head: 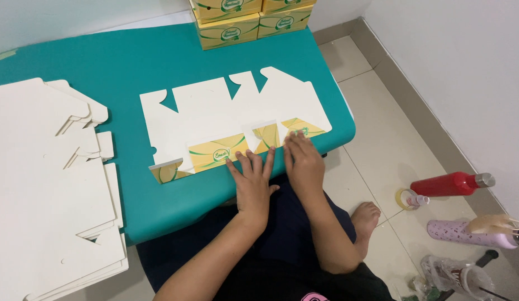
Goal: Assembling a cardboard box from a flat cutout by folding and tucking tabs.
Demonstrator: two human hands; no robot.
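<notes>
Flat carton blank (231, 120): both hands, left hand (252, 179), right hand (303, 161), spread, pressing its folded edge.

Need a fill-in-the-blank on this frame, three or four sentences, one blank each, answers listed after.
1. Both hands press on a flat box blank lying on a ____ table top.
2. The left hand and right hand rest on the blank's ____ edge, the one closest to the person.
3. A stack of white blanks lies to the person's ____.
4. On the floor, a ____ bottle lies above a pink one.

Answers: teal; near; left; red
</notes>
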